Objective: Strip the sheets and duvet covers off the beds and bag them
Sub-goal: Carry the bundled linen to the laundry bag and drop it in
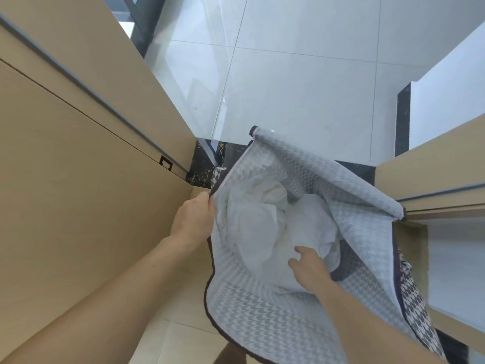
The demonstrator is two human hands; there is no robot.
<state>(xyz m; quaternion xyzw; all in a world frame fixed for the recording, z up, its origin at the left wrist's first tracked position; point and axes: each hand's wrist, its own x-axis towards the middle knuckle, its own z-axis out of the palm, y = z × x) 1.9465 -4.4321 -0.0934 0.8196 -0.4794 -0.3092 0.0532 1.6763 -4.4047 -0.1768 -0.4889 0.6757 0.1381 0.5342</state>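
The pale tiled floor (288, 74) stretches away beyond both grips, and no bed shows anywhere in this view, so how many beds are stripped cannot be judged from here. A tall wooden panel (78, 153) rises just left of the left grip, and a second wooden panel (433, 164) stands to the right of the right grip. Between the two grips hangs the houndstooth bag (262, 319), its mouth wide open and facing up. The left grip (195, 219) pinches the bag's rim on its near-left side, thumb over the edge, and holds the mouth apart. Inside the bag, just ahead of and under the right grip, lies the white linen (262, 227), crumpled into a loose heap that sits well below the rim. The right grip (309, 266) rests on that heap with thumb spread; whether its fingers clutch the cloth or only press it down is not clear. By the look of it, this load is nearly bagged, with tamping down and closing left to do.
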